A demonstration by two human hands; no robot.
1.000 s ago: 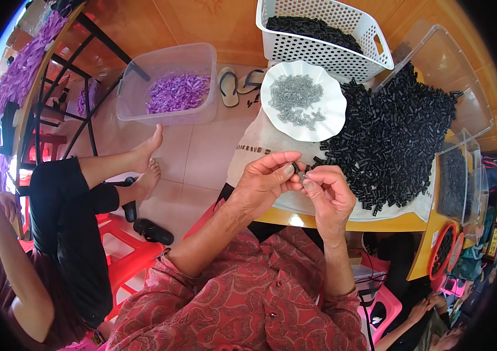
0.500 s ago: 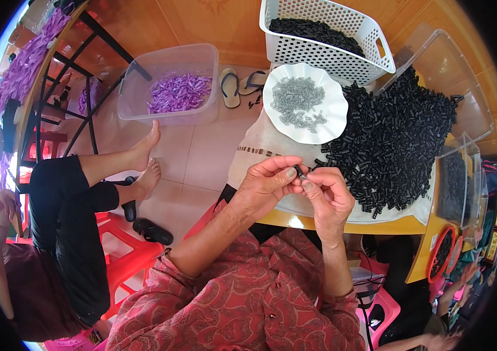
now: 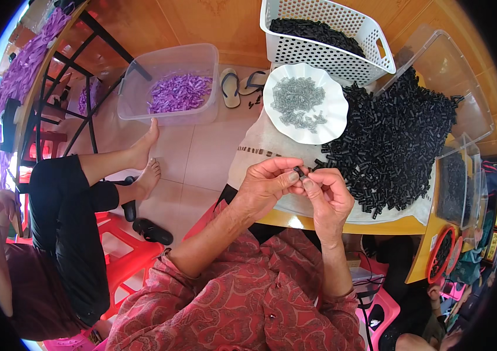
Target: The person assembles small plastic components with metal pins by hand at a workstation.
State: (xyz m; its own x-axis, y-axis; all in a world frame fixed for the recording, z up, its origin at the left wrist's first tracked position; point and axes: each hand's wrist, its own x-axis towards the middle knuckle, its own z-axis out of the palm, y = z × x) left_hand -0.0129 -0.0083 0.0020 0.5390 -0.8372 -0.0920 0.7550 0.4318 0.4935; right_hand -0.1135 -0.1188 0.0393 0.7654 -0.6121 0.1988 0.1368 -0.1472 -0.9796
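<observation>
Between the thumb and fingertips of my left hand is a small black plastic piece, tilted toward my right. My right hand meets it there in a pinch, thumb and forefinger closed at the piece's end; what they hold is too small to name. Beyond my hands, a white wavy-rimmed plate bears a pile of small silvery-grey pieces. To the right spreads a large heap of short black pieces, close to my right fingers.
A white perforated basket with more black pieces stands behind the plate. Clear bins border the heap on the right. A clear tub of purple pieces sits on the floor, near sandals. Another person's bare legs extend at left.
The black piece has turned slightly between my fingertips; both hands otherwise keep their place. At the lower right edge, another person's arm has shifted.
</observation>
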